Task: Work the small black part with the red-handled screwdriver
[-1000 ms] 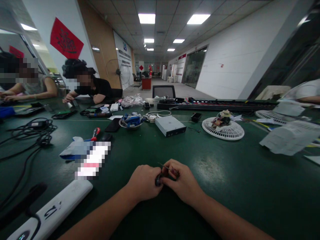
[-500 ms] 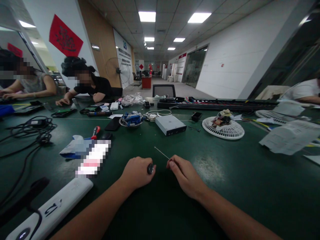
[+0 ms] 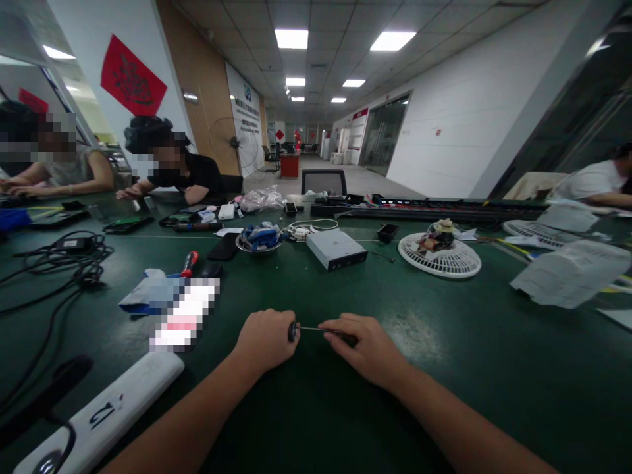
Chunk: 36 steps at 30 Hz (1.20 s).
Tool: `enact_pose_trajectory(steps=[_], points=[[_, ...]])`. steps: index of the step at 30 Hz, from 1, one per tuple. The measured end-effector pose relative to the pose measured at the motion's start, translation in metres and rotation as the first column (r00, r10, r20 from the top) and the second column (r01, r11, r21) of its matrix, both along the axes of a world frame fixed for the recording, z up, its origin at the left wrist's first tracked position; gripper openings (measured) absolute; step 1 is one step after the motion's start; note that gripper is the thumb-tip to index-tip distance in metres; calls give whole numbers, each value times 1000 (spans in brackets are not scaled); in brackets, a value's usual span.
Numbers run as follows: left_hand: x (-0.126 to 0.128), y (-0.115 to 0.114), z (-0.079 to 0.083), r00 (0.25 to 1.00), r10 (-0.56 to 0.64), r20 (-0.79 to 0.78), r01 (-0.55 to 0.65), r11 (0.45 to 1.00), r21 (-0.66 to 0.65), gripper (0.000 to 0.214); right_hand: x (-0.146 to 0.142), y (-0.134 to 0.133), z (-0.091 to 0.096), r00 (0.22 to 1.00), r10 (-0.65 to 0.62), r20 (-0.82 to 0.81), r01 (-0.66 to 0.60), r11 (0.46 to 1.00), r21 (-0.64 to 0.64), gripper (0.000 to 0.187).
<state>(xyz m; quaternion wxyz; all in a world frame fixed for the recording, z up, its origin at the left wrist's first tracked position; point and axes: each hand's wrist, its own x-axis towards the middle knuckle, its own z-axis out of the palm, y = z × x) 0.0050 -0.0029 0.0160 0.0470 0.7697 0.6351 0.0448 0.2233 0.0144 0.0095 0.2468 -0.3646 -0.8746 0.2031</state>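
My left hand (image 3: 264,339) is closed in a fist round a small dark round part (image 3: 293,330) that peeks out by the thumb. My right hand (image 3: 368,347) pinches a thin metal rod (image 3: 312,328), a slim tool whose tip points left into that dark part. Both hands hover just above the green table (image 3: 444,368), close to its near edge, about a hand's width apart.
A white device marked "12" (image 3: 106,408) lies at the near left, black cables (image 3: 64,260) beyond it. A red-handled screwdriver (image 3: 188,262), a grey drive box (image 3: 336,248), a white fan grille (image 3: 439,255) and papers (image 3: 570,273) lie farther back. Other people sit at left and far right.
A second ago both hands were pressed together. They drew apart with the rod angled up; now the rod lies level, its tip at the dark part in my left hand.
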Motion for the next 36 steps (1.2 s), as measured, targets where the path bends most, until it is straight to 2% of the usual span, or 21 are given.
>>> enact_pose_trajectory(steps=[5, 10, 15, 17, 20, 25, 27, 29, 32, 36], points=[[1, -1, 0, 999, -26, -28, 26, 1000, -10, 26, -2, -3, 1, 998, 65, -17, -66, 997, -28, 21], [2, -1, 1, 998, -56, -37, 54, 998, -34, 20, -6, -5, 0, 999, -47, -18, 47, 999, -22, 19], [4, -2, 1, 997, -46, -57, 46, 999, -5, 27, -8, -9, 1, 998, -23, -54, 18, 995, -100, 19], [4, -2, 1, 997, -56, -52, 56, 998, 2, 26, -9, -9, 2, 996, -75, -55, 69, 992, -108, 20], [2, 0, 1, 999, -27, -35, 26, 1000, -3, 26, -9, -8, 3, 987, -156, 27, 158, 982, -101, 21], [-6, 4, 1, 998, 62, 12, -62, 998, -23, 25, -8, -8, 5, 970, -222, 97, 234, 964, -129, 37], [-8, 6, 0, 996, 84, -7, -84, 996, 1, 26, -10, -12, 5, 982, -179, 65, 186, 975, -124, 34], [-9, 7, -2, 994, 103, -40, -101, 994, 32, 26, -13, -16, 5, 998, -66, 6, 66, 991, -112, 23], [-9, 8, -3, 992, 112, -51, -111, 993, 30, 27, -17, -19, 1, 991, 119, -55, -124, 987, -107, 10], [-10, 9, -3, 993, 119, -27, -119, 993, -7, 30, -18, -14, -6, 979, 206, 9, -204, 976, -73, 21]])
